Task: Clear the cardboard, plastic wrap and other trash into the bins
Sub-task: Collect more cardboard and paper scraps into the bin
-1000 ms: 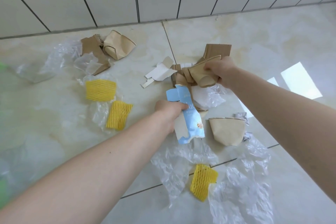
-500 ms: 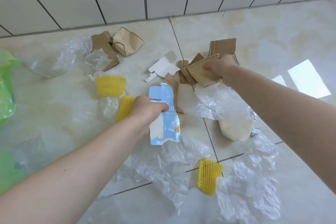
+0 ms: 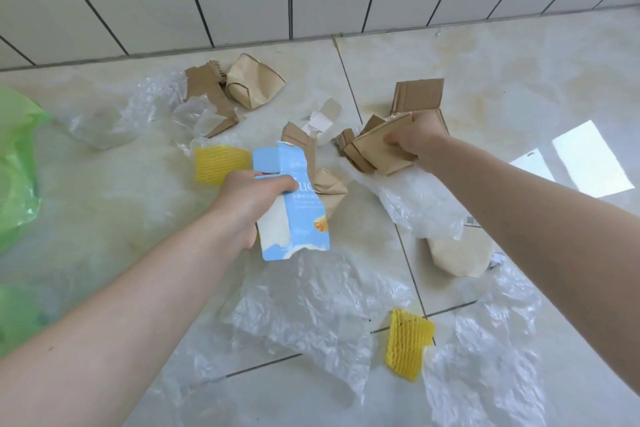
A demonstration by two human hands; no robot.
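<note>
1. At the far left a green bag point(image 3: 17, 163) has come further into view than half a second ago — the head has turned that way, which I read as the person heading toward a bin-side drop-off.
2. A yellow foam net point(image 3: 218, 163) lies on the floor just behind the left hand; a second ago that hand was well to the right of it, so the hand has travelled left.
3. The left hand point(image 3: 249, 198) has its fingers curled tight round a torn blue carton point(image 3: 294, 204), gripped near the middle with the strip hanging below the fist. The forearm reaches forward and the carton is lifted off the floor.
4. The right hand point(image 3: 412, 142) grips a stack of brown cardboard pieces point(image 3: 377, 152), fingers wrapped over the top edge. A sheet of plastic wrap point(image 3: 415, 204) trails beneath it — raised with the bundle since a second ago, though whether it is gripped or only snagged I cannot tell.
5. Both hands are loaded, so carrying seems next. Still on the floor: a brown paper cup point(image 3: 256, 80) by the wall, another yellow net point(image 3: 408, 343) and loose wrap point(image 3: 311, 315) in front.
</note>
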